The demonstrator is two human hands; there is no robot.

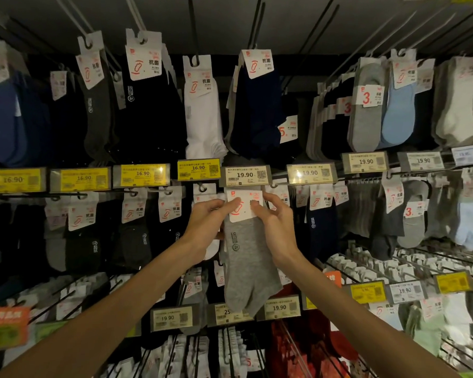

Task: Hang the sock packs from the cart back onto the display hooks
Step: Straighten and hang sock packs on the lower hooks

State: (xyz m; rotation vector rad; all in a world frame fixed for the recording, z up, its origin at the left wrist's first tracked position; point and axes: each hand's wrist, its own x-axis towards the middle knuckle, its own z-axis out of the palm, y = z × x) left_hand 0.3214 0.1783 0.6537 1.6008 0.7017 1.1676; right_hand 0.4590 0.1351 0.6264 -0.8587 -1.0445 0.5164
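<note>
- Two hands, left hand (205, 227) and right hand (277, 227), pinch a grey sock pack (250, 257) by its white header card (243, 204), centre frame.
- Card top sits just under the 19.90 price tag (245, 175).

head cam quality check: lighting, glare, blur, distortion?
Head view: dim overall, dark socks at left merge into black; the grey sock pack with white card header, pinched by the left hand and right hand, is lit and sharp. Head view: glare washes the clear-sleeved price label and yellow price label. Head view edges: orange sign smeared, wide-angle bend fans the black metal display hooks outward.
</note>
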